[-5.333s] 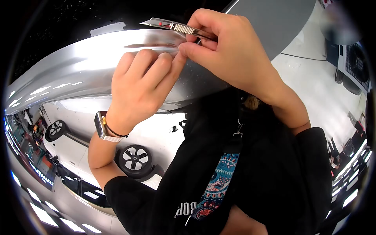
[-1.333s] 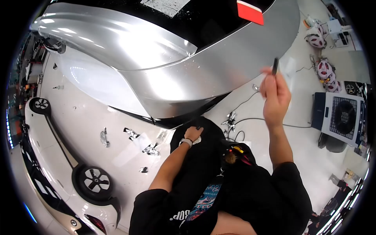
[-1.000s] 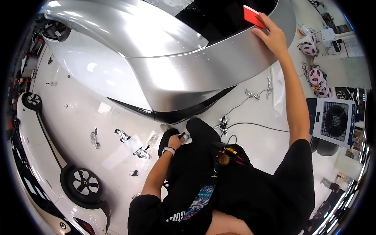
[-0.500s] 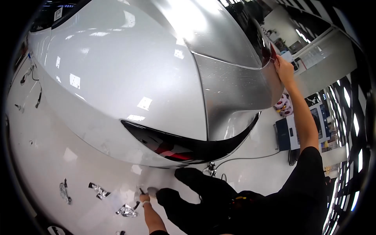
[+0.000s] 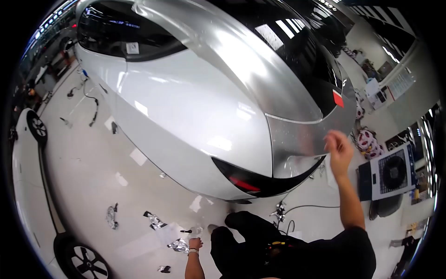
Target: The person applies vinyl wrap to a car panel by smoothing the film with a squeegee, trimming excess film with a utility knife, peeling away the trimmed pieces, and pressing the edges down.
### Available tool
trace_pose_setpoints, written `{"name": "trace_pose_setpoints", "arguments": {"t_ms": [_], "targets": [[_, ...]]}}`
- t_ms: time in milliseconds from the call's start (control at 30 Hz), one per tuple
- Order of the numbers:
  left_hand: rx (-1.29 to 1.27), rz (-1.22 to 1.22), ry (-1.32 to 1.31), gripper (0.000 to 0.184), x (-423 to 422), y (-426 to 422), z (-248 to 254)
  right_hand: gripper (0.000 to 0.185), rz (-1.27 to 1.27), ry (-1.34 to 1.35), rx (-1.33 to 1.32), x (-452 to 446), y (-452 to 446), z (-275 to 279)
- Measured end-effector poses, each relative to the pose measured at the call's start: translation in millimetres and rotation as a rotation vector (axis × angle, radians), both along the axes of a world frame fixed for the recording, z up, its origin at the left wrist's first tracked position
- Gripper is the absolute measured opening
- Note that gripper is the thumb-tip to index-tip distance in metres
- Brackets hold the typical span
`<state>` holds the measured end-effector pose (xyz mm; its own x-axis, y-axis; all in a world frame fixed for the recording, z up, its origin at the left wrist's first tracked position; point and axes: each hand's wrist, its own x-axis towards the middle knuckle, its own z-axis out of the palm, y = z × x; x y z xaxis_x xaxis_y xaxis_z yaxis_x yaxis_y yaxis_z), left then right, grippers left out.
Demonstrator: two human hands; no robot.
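A silver-white car [image 5: 186, 107] is in front of me, its dark tail light [image 5: 246, 181] close to my legs. Satin-silver panels [image 5: 297, 135] with water droplets cover its rear corner and roof edge. My right hand [image 5: 339, 149] is raised beside that rear corner, fingers loosely bent and apart, slightly blurred, with nothing in them. Farther up, a flat red squeegee [image 5: 337, 98] rests by the lower edge of the dark rear window [image 5: 325, 74]. Down low, my left hand [image 5: 195, 242] is closed around a clear spray bottle [image 5: 197, 230] with a black nozzle.
Crumpled silver foil pieces [image 5: 179, 245] and cables [image 5: 96, 109] lie on the pale floor. A second white car [image 5: 35, 186] stands at the left. At the right are a fan unit [image 5: 392, 171] and pink-and-white rolls [image 5: 368, 142].
My right hand has let go of the red squeegee, left at the rear window, and drawn back toward me. The view has shifted, showing more of the window and the second car.
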<state>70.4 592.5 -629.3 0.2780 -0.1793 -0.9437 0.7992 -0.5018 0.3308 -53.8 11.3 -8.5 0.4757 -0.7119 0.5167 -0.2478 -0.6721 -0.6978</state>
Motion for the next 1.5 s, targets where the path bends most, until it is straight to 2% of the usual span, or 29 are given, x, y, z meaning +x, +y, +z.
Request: {"name": "trace_pose_setpoints", "arguments": {"t_ms": [67,133,167,200,233,267,333,467,567,633,767,833,867,900,967,1000,1033,1067,1100,1133,1167,1200,1233,1267,1300,1367,1433,1467,1500], "targets": [[0.061,-0.004,-0.310,0.009,47,-24,51,0.023,0.141,0.147,0.400,17,49,36],[0.021,-0.473,-0.975,0.015,121,-35,99,0.031,0.351,0.121,0.722,15,72,38],[0.145,-0.028,-0.820,0.018,152,-65,129,0.036,0.436,0.034,0.811,12,73,28],[0.164,-0.047,-1.082,0.020,196,-76,130,0.041,0.501,0.059,0.876,6,73,25],[0.153,-0.116,-1.098,0.021,219,-118,250,0.041,0.516,0.049,0.897,5,75,28],[0.101,-0.086,-1.181,0.022,255,-136,268,0.040,0.558,0.004,0.955,8,78,34],[-0.068,0.007,-1.276,0.023,304,-188,346,0.041,0.639,-0.103,1.055,13,80,39],[-0.279,-0.047,-1.497,0.024,386,-279,485,0.047,0.617,-0.264,1.108,39,94,52],[-0.389,-0.055,-1.724,0.025,446,-334,559,0.045,0.617,-0.310,0.949,62,98,42],[-0.460,-0.041,-1.807,0.024,484,-365,604,0.039,0.494,-0.345,0.946,94,111,53],[-0.597,-0.084,-1.931,0.020,573,-405,666,0.024,0.215,-0.494,0.842,170,139,40],[-0.712,-0.084,-2.204,0.017,617,-424,678,0.019,0.092,-0.548,0.818,215,159,38],[-0.775,-0.098,-2.201,0.014,629,-429,682,0.016,0.063,-0.591,0.854,244,168,46],[-0.829,-0.109,-2.192,0.011,630,-431,681,0.016,0.030,-0.587,0.843,267,172,54],[-1.031,-0.438,-1.705,0.005,604,-412,663,0.017,0.023,-0.716,0.776,312,176,69],[-1.123,-0.715,-1.700,0.008,587,-396,638,0.020,0.009,-0.759,0.736,329,175,79],[-1.050,-1.164,-1.175,0.025,567,-370,626,0.020,-0.014,-0.763,0.728,345,171,91],[-1.084,-1.494,-0.980,0.038,548,-350,594,0.020,-0.038,-0.764,0.681,358,169,107],[-1.249,-1.679,-0.850,0.054,534,-330,551,0.021,-0.064,-0.760,0.637,371,167,121],[-1.073,-1.984,-0.471,0.070,514,-319,535,0.020,-0.111,-0.761,0.615,383,163,133],[-0.977,-2.121,-0.340,0.083,495,-308,503,0.020,-0.159,-0.758,0.595,394,161,144],[-1.003,-2.154,-0.152,0.097,482,-302,499,0.020,-0.187,-0.747,0.599,402,161,157],[-0.835,-2.188,-0.151,0.106,459,-295,471,0.019,-0.172,-0.718,0.588,410,161,169],[-0.948,-2.201,-0.128,0.108,443,-296,456,0.019,-0.154,-0.689,0.576,417,160,180],[-1.100,-2.270,-0.024,0.106,443,-305,492,0.019,-0.174,-0.683,0.573,420,160,189],[-1.276,-2.377,-0.045,0.097,402,-297,474,0.019,-0.169,-0.552,0.506,428,161,202],[-1.221,-2.407,0.347,0.086,384,-277,466,0.019,-0.217,-0.495,0.501,445,162,210],[-1.193,-2.473,0.423,0.078,398,-277,492,0.019,-0.217,-0.448,0.489,457,161,213],[-1.325,-2.575,0.304,0.068,383,-273,469,0.020,-0.211,-0.401,0.473,464,160,217]]}}
